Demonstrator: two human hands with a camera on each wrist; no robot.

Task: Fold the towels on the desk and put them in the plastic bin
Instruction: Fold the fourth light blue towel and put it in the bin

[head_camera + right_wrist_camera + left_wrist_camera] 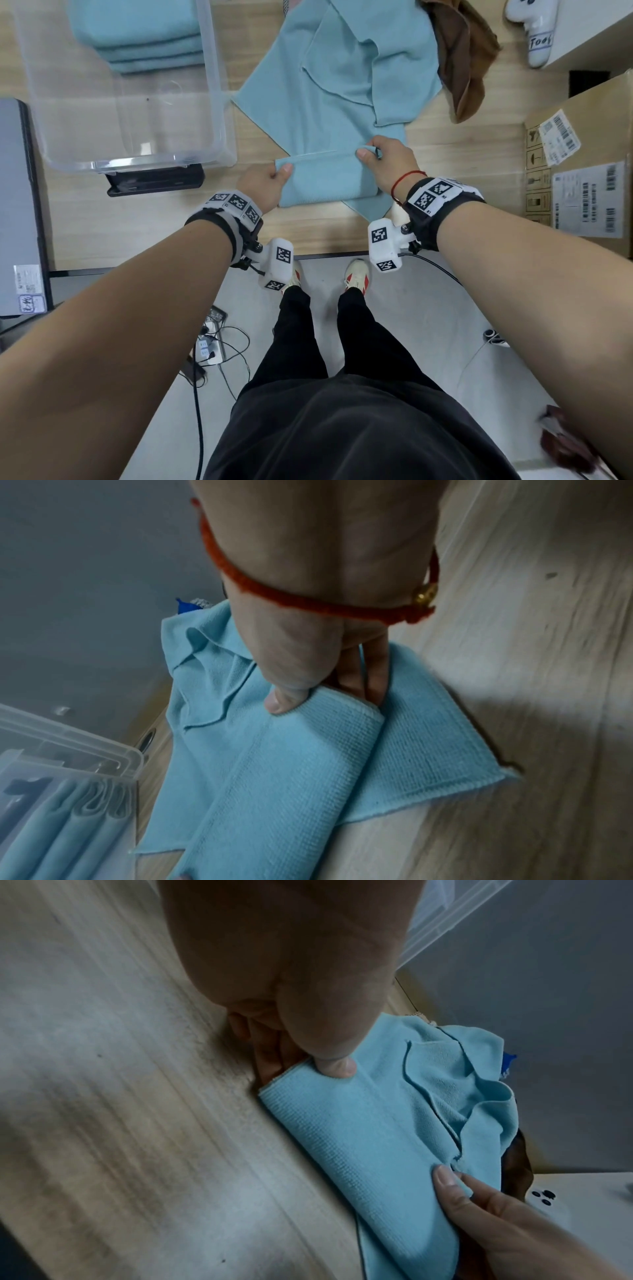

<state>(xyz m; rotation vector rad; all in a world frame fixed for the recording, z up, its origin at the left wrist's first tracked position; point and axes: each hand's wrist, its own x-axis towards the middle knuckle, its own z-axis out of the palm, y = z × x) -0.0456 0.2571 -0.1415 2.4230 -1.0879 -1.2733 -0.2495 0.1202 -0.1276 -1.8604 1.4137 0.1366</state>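
Observation:
A light blue towel (325, 178) lies folded over at the desk's near edge. My left hand (270, 180) pinches its left corner (301, 1080), thumb on top, fingers underneath. My right hand (380, 157) pinches the right corner (329, 704) the same way. More light blue towels (335, 75) lie spread and overlapping behind it. The clear plastic bin (215, 102) stands at the left, with folded blue towels (144, 37) stacked at its far end; they also show in the right wrist view (68, 818).
A brown cloth (462, 58) lies at the back right. A cardboard box (582, 164) stands on the right, a grey laptop (17, 205) on the left, a black case (154, 180) in front of the bin. A white object (534, 31) sits far right.

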